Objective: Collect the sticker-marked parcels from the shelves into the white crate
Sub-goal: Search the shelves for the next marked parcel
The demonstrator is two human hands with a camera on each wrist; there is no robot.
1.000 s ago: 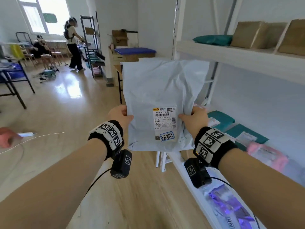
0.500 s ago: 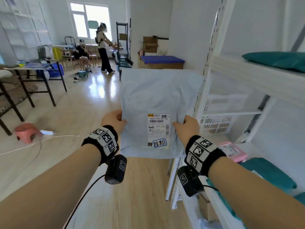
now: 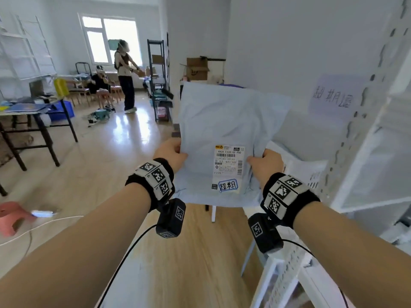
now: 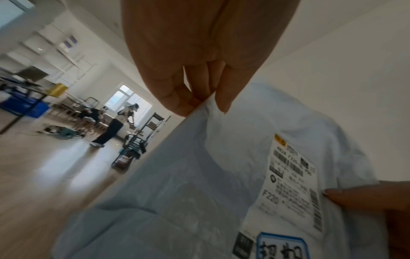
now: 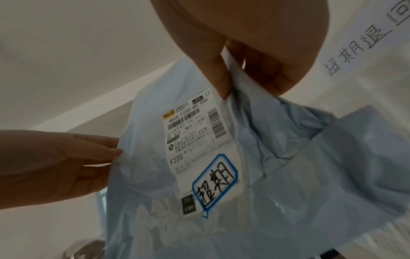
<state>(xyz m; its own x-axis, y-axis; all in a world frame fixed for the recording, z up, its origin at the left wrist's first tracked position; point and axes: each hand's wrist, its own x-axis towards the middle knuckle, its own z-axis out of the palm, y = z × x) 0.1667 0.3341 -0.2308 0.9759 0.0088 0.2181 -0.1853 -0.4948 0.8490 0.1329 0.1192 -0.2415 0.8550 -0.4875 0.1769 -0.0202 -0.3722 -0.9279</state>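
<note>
Two hands are gripping one parcel upright at chest height: the left hand is pinching the left edge of the pale blue poly mailer, thumb in front and fingers behind, while the right hand is pinching the right edge just beside the shipping label. Since a second ago the person has been turning away from the shelves, and the teal and pink parcels have slipped out of the head view; a white perforated crate is now showing just behind the mailer's right side, so the drop-off looks close. The thin plastic film is creasing and sagging where the fingers bite, and will likely flop when let go. A blue-bordered handwritten sticker is sitting at the label's lower end. Beyond, a handwritten paper sign is hanging on the wall.
</note>
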